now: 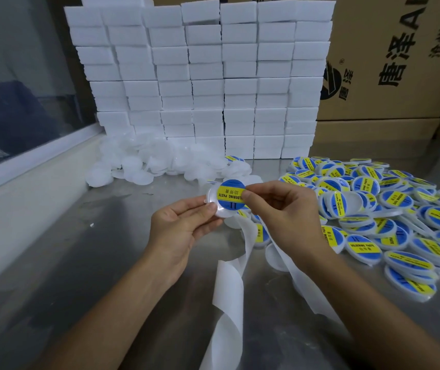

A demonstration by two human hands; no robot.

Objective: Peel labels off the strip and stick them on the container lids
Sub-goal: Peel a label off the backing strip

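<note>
A round blue and yellow label (231,193) sits over a white lid (220,202), held up above the table. The left hand (184,222) pinches the lid's left edge with thumb and fingers. The right hand (280,209) pinches the label's right edge. A white strip (229,276) hangs down from under the hands and curls over the shiny metal table (80,263). Labelled lids (387,214) are heaped on the right. Plain lids (146,164) lie behind, in front of stacked white blocks (205,81). Brown boxes (400,62) stand at the back right.
</note>
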